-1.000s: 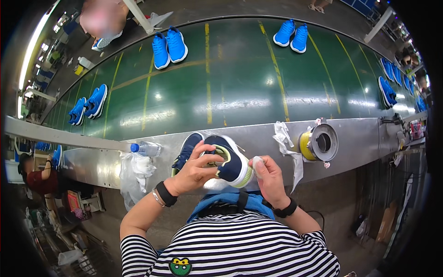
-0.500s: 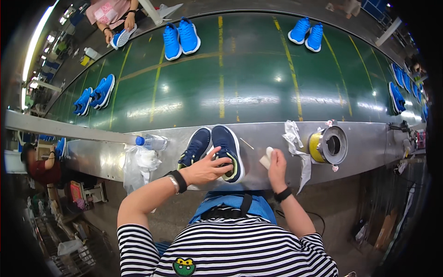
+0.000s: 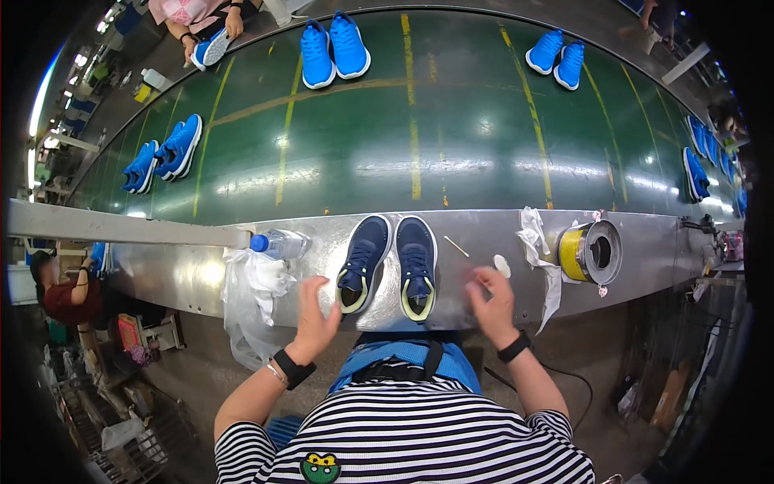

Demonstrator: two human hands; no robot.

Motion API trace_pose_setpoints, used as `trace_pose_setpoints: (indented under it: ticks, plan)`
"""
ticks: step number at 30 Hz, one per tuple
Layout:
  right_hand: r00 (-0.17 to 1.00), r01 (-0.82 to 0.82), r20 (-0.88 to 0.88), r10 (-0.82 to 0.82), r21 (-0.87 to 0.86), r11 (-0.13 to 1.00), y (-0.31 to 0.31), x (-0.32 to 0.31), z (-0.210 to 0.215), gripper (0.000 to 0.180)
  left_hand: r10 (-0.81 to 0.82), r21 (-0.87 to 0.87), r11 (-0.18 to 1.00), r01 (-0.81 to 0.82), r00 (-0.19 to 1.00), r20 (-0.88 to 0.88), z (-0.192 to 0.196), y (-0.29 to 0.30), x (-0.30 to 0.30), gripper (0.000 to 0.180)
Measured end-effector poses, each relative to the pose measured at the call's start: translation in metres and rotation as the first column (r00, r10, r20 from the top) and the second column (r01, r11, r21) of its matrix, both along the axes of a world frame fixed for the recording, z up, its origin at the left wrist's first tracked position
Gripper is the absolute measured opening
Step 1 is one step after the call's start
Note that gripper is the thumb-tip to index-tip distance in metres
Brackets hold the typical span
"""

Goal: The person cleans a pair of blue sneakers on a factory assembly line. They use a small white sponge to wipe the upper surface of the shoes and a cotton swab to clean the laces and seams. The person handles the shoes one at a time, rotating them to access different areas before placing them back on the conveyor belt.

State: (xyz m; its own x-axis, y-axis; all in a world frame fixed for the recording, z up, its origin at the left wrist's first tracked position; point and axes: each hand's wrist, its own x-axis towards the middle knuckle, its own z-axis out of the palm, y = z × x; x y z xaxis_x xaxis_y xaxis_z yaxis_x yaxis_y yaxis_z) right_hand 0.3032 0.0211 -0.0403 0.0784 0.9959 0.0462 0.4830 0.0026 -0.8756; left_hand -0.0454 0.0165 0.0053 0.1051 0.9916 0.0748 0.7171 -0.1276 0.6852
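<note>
A pair of navy sneakers with pale green lining stands side by side on the metal ledge, toes pointing away from me: the left shoe (image 3: 364,260) and the right shoe (image 3: 417,262). My left hand (image 3: 314,320) is open beside the left shoe's heel, thumb and fingers apart, holding nothing. To the right of the pair hovers my right hand (image 3: 493,306), slightly blurred, its fingers bent but apart. Just beyond its fingertips a small white pad (image 3: 501,265) lies on the ledge. A thin white-tipped stick (image 3: 456,245) rests between that pad and the right shoe.
A yellow-banded metal can (image 3: 592,252) and crumpled white paper (image 3: 538,242) sit at right. On the left are a blue-capped bottle (image 3: 284,243) and a plastic bag (image 3: 254,282). Blue sneakers (image 3: 334,52) stand on the green conveyor (image 3: 347,145). Across it, a co-worker's hands (image 3: 232,22) hold a shoe.
My left hand has let go of the right shoe and moved left. The shoes now stand farther apart. The white pad has left my right hand and lies on the ledge.
</note>
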Motion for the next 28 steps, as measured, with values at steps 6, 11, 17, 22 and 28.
trace_pose_setpoints:
  ticks: [6,11,17,22,28]
  plan:
    - [0.748,-0.568,0.353,0.562,-0.098,0.817,-0.027,-0.1,0.03,0.058,0.068,-0.506,0.856,0.107,0.946,0.316,-0.096,0.008,-0.029,0.057]
    - [0.681,-0.521,0.532,0.503,-0.132,0.843,-0.023,-0.141,0.022,0.062,0.197,-0.687,0.719,0.107,0.916,0.349,-0.092,0.0,0.003,0.054]
    - [0.682,-0.392,0.54,0.494,-0.301,0.869,-0.004,-0.118,0.033,0.049,0.157,-0.848,0.409,0.337,0.889,0.43,-0.039,0.029,0.016,0.055]
    - [0.912,-0.276,0.184,0.368,-0.391,0.878,0.071,-0.003,0.134,0.067,0.326,-0.738,0.612,0.286,0.758,0.565,-0.042,0.038,0.01,0.046]
    - [0.956,-0.196,-0.25,0.154,-0.153,0.969,0.134,0.189,0.194,0.042,0.265,-0.778,0.586,0.228,0.853,0.45,-0.081,0.051,0.045,0.043]
